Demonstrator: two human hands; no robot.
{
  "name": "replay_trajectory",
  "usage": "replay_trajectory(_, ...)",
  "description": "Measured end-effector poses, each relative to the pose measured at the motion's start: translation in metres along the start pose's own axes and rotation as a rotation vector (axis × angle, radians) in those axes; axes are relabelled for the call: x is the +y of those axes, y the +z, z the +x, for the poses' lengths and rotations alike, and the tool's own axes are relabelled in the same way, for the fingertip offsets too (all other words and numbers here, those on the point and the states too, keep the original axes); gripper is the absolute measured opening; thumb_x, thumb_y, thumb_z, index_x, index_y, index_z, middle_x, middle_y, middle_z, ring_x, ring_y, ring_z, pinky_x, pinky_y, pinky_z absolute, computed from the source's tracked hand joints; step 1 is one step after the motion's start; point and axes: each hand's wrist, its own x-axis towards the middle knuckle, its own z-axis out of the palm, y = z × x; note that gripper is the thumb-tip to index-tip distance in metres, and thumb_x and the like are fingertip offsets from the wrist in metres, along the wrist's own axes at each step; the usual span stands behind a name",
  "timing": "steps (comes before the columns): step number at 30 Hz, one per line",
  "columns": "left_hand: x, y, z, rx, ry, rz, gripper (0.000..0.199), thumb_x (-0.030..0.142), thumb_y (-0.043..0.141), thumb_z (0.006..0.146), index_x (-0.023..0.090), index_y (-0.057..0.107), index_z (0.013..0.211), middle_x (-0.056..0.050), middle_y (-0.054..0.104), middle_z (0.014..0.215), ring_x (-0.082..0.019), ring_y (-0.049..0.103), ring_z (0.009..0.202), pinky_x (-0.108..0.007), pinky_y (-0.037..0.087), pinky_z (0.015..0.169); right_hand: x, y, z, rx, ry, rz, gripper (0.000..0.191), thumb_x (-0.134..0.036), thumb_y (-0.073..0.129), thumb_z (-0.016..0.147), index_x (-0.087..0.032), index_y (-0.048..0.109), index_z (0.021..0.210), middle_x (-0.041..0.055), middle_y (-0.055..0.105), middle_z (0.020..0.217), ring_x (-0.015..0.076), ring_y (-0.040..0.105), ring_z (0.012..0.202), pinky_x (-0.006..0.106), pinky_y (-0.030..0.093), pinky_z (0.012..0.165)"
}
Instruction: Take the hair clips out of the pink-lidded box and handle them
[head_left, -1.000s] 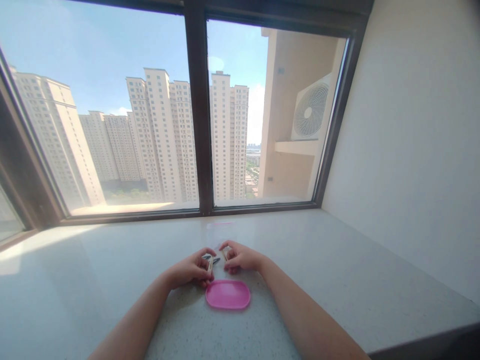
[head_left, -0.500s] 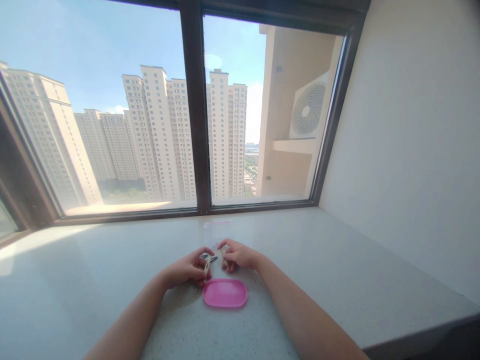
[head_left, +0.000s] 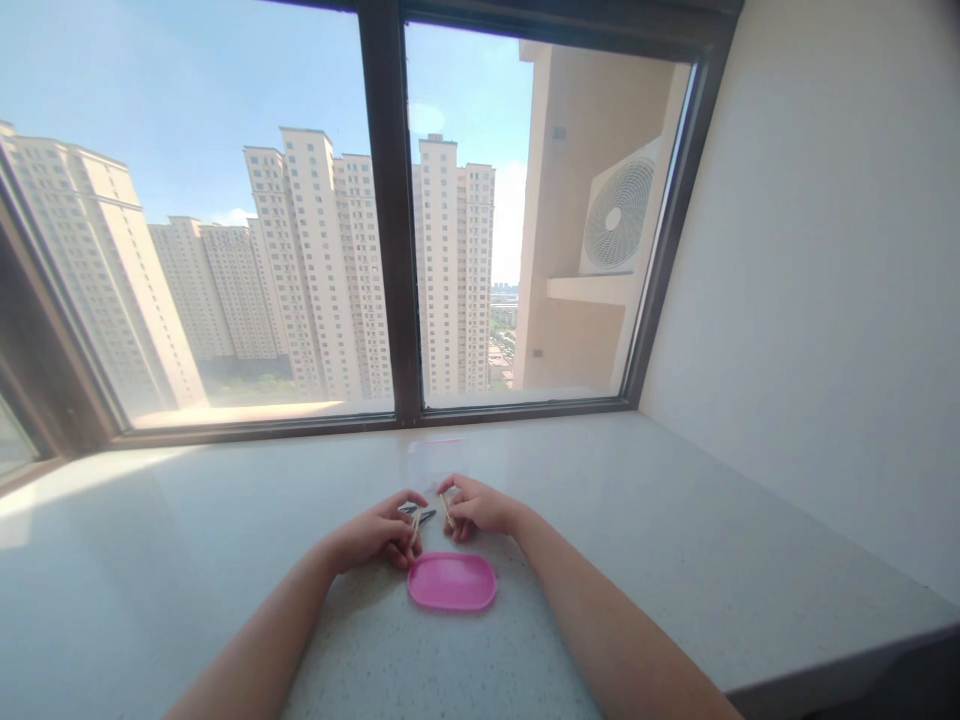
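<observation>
Pinched in my left hand (head_left: 376, 532) is a slim cream clip-like piece (head_left: 415, 527), held upright just beyond the left end of the pink tray (head_left: 451, 606). A similar narrow cream piece (head_left: 447, 510) sits between the thumb and fingers of my right hand (head_left: 478, 507), slightly farther back. The two hands face each other with a small gap between them. Dark slender pieces (head_left: 427, 517) lie on the surface by my left fingertips, partly covered by them. The pink tray is shallow and oval. Fine details of the small pieces are too small to make out.
Behind my hands a clear plastic bag (head_left: 435, 460) with a pink strip lies flat on the speckled white sill (head_left: 675, 530). A dark-framed window (head_left: 405, 300) stands beyond it, and a white wall (head_left: 817, 250) closes off the right side.
The cream piece in my left hand has turned and looks narrower. The fingers of both hands have shifted slightly. The view has moved a little; the tray appears in the same place.
</observation>
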Motion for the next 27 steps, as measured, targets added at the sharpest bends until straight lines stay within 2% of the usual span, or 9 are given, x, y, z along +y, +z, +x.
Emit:
replay_trajectory(10,-0.0054,-0.0028,0.0031,-0.021,-0.013,-0.023,0.041,0.033,0.06,0.075,0.021,0.04,0.108,-0.002,0.066,0.069,-0.016,0.064,0.055,-0.024,0.046,0.051,0.0035,-0.0017,0.0021,0.0,0.002,0.017,0.045,-0.009,0.051,0.065,-0.017,0.04,0.108,-0.0005,0.065,0.065,0.0131,0.06,0.049,0.024,0.047,0.051)
replay_trajectory(18,-0.0063,-0.0025,0.0041,-0.012,0.002,0.001,0.039,0.019,0.054,0.07,0.021,0.039,0.106,-0.002,0.067,0.07,-0.014,0.063,0.052,-0.023,0.047,0.048,0.0052,-0.0027,0.003,-0.015,-0.009,0.029,0.045,-0.011,0.052,0.064,-0.017,0.039,0.106,-0.0008,0.065,0.064,0.013,0.059,0.048,0.023,0.047,0.05)
replay_trajectory(27,-0.002,-0.0004,-0.0004,-0.004,0.01,0.007,0.044,0.016,0.053,0.069,0.021,0.039,0.11,-0.001,0.066,0.07,-0.014,0.063,0.057,-0.023,0.048,0.052,0.0016,-0.0033,0.0008,-0.031,-0.019,0.06,0.046,-0.009,0.051,0.062,-0.018,0.039,0.106,0.0002,0.066,0.067,0.0126,0.059,0.047,0.022,0.046,0.049)
